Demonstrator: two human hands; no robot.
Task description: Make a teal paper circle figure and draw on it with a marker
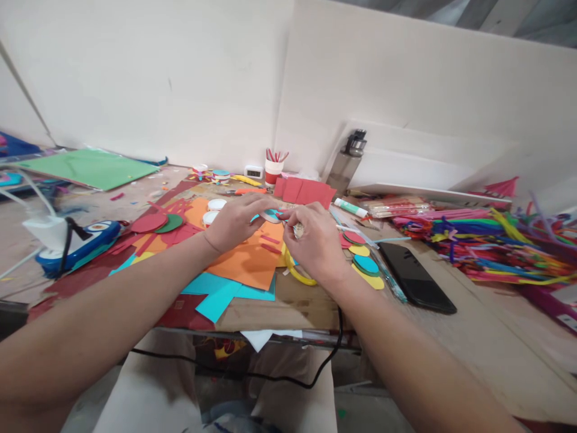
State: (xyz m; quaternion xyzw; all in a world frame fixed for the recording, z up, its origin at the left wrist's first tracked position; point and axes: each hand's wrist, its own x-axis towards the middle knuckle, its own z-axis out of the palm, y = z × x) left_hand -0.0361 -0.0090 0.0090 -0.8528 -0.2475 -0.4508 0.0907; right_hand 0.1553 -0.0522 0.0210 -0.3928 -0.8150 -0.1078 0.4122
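Note:
Both hands meet above the orange paper sheets (246, 264) in the middle of the table. My left hand (237, 219) has its fingers curled around a small light-blue paper piece (271, 214). My right hand (315, 240) is closed too, pinching the same piece from the right. A ring shows on one right finger. Yellow-handled scissors (298, 275) lie just under my right hand. Blue paper (219, 294) sticks out from under the orange sheets.
A black phone (417, 278) lies to the right, beside stacked paper circles (366, 264). A heap of coloured pipe cleaners (491, 240) fills the far right. Further off are a glue stick (351, 208), red sheets (304, 191), a bottle (347, 162), a pen cup (273, 168), green paper (90, 168) and a blue device (83, 240).

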